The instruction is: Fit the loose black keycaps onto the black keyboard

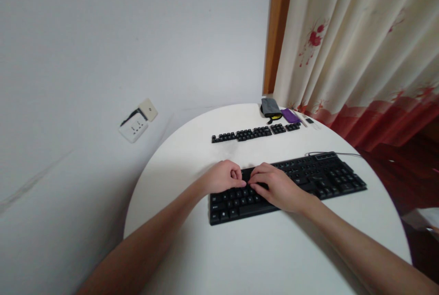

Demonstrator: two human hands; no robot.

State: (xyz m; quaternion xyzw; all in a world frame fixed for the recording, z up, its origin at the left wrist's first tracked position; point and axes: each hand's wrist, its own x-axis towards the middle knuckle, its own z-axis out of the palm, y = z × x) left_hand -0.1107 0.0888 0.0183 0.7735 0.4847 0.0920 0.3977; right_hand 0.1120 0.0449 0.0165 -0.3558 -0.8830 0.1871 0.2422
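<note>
A black keyboard (308, 178) lies across a round white table (267, 249). My left hand (224, 176) rests on the keyboard's upper left part, fingers curled in. My right hand (279, 187) lies beside it on the keys, fingertips pinched together toward the left hand. Both hands meet over the same spot near the top rows; what they pinch is too small to make out. Farther back on the table, several loose black keycaps (255, 133) are laid out in a row.
A grey pouch (270, 107) and a purple object (291, 115) sit at the table's far edge, with small bits beside them. The keyboard's cable (343, 153) runs off right. A wall socket (137, 123) is on the left wall; a cream curtain (360, 48) hangs right.
</note>
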